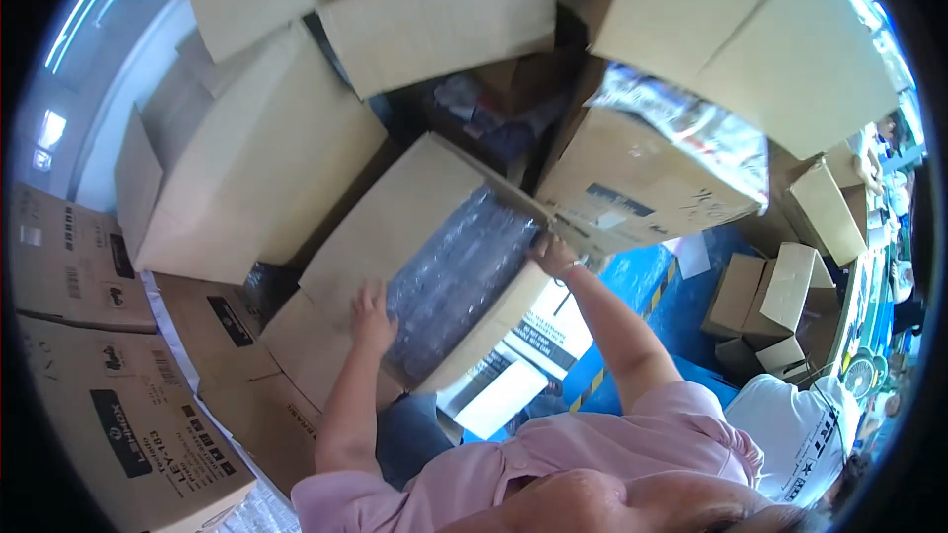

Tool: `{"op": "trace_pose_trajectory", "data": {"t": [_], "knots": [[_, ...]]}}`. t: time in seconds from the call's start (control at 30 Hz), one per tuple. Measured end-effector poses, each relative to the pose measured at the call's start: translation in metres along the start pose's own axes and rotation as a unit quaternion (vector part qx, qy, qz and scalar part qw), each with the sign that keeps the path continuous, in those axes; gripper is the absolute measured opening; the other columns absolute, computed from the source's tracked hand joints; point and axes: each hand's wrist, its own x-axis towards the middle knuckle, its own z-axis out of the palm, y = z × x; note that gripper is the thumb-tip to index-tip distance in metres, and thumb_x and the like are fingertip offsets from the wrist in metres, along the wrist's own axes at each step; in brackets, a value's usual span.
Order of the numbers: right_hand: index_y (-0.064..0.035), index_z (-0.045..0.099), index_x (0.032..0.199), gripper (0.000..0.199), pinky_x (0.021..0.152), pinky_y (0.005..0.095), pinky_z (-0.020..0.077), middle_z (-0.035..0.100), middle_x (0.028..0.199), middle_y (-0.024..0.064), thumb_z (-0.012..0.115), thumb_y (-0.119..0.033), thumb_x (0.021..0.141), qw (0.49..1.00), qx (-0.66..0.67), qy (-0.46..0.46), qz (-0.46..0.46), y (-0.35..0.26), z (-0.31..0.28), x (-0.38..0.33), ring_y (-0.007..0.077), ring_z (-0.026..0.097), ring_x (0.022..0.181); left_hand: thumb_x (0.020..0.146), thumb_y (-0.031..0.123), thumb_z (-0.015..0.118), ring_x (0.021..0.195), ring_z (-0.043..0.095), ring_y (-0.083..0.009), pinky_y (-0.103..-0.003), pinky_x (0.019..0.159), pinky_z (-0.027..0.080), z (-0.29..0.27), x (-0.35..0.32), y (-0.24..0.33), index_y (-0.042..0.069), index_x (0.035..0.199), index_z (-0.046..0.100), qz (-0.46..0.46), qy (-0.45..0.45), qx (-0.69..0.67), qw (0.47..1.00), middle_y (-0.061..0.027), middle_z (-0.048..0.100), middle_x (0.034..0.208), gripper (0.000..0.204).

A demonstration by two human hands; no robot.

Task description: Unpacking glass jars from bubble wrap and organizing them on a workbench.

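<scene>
An open carton [497,324] sits in front of the person, between both hands, filled with clear plastic-wrapped packs [464,271] up to near its rim. The left hand [372,321] lies on the carton's left edge, fingers slightly spread and apparently flat. The right hand [555,255] is at the far right corner, fingers bent over the edge; how firmly they grip, I cannot tell. Room is tight: a tall carton [262,158] stands close on the left, and a plastic-topped carton [632,178] just beyond the right hand. Printed cartons [138,424] crowd the lower left. More open room shows to the right, where blue floor [632,276] with striped tape [660,284] stretches toward a small open carton [760,296].
</scene>
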Motion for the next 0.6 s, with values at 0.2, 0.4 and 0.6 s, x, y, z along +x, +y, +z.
{"op": "trace_pose_trajectory", "data": {"t": [0.2,0.4,0.6], "knots": [[-0.0015,0.048,0.124,0.057,0.098,0.0417,0.0404,0.039,0.135,0.024,0.069,-0.007,0.071,0.761,-0.097,0.455,-0.452,-0.089,-0.26,-0.183,0.0377,0.043,0.123,0.074,0.024,0.071,0.129,0.033,-0.0434,-0.044,0.105,0.033,-0.004,-0.137,0.025,0.009,0.139,0.034,0.077,0.016,-0.136,0.988,-0.0271,0.019,0.145,0.077],[-0.0093,0.042,0.132,0.068,0.11,0.054,0.0171,0.042,0.137,0.0185,0.066,-0.044,0.079,0.543,-0.189,0.78,-0.246,-0.152,-0.492,-0.232,0.0347,0.038,0.129,0.073,0.026,0.072,0.128,0.034,-0.0437,-0.043,0.103,0.036,0.004,-0.213,0.047,0.004,0.137,0.034,-0.017,-0.052,-0.159,0.986,-0.0292,0.012,0.146,0.078],[-0.0103,0.05,0.124,0.071,0.107,0.049,0.0236,0.058,0.118,0.0127,0.06,-0.061,0.075,0.763,-0.251,0.581,-0.133,-0.137,-0.528,-0.236,0.0305,0.048,0.118,0.073,0.029,0.073,0.132,0.03,-0.0409,-0.043,0.105,0.034,0.01,-0.253,0.051,0.005,0.136,0.037,0.026,-0.047,-0.17,0.984,-0.028,0.011,0.147,0.077]]}}
